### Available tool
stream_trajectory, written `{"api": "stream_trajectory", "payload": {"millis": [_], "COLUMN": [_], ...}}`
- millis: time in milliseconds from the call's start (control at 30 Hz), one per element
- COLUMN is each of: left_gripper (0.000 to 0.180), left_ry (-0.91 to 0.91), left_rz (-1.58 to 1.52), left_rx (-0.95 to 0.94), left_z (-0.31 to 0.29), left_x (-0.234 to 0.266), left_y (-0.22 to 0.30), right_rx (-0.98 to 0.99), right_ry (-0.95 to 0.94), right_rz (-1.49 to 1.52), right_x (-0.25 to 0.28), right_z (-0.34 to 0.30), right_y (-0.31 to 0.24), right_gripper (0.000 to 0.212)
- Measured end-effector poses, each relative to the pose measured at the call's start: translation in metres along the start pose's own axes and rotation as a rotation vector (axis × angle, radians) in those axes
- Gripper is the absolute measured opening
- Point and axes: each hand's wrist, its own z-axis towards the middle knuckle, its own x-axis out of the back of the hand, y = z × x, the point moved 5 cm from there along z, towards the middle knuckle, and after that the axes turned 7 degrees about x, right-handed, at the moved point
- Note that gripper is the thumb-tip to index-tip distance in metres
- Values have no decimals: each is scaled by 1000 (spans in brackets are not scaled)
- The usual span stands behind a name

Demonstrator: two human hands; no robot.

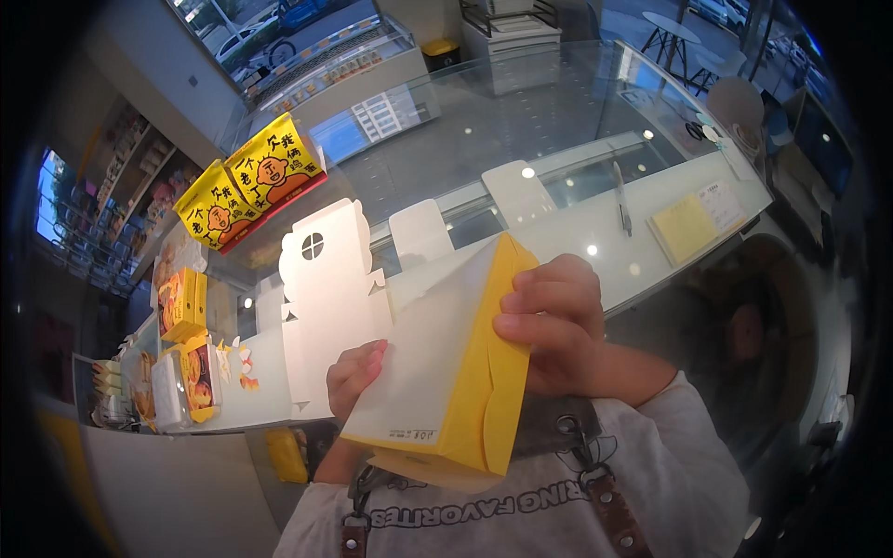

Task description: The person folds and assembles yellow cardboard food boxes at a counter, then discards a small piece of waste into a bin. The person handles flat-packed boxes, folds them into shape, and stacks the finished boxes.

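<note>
A paper box (428, 344), white on one broad face and yellow along its side, is tilted in front of my chest between both hands. At its right, my right hand (563, 325) grips the yellow side with the fingers closed over the edge. My left hand (355, 377) is closed at the opposite edge, its fingers partly hidden by the box. Flaps hang loose at the box's lower end. Just beyond my left hand, an unfolded box blank (330, 279), white side up with a round cut-out, lies flat on the glass counter (577, 214).
Two yellow printed bags (251, 181) stand at the far left. Smaller yellow boxes (183, 302) and a clear plastic container (169, 391) sit nearer on the left. A pen (621, 200) and a yellow notepad (684, 231) lie on the right, with scissors (696, 130) farther back.
</note>
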Motion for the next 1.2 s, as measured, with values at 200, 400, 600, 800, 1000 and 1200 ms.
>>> {"api": "stream_trajectory", "payload": {"millis": [200,400,600,800,1000,1200], "left_gripper": [20,13,25,30,26,24], "left_ry": [-11,-54,-85,-383,-232,-455], "left_rz": [-328,-196,153,48,108,67], "left_rx": [352,365,1,341,131,564], "left_z": [-24,-32,-20,-3,-12,-15], "left_x": [10,15,-2,-4,-7,6], "left_y": [-16,-26,-3,-7,-10,-36], "right_rx": [64,63,7,20,-49,-21], "right_ry": [-24,4,-47,-14,-40,-63], "right_rz": [-1,-35,-14,-8,19,-43], "right_x": [7,12,17,19,20,16], "right_z": [-1,-1,-4,-5,-2,-1], "right_y": [-6,-12,-13,-14,-14,-14], "right_gripper": [38,34,33,41,45,44]}}
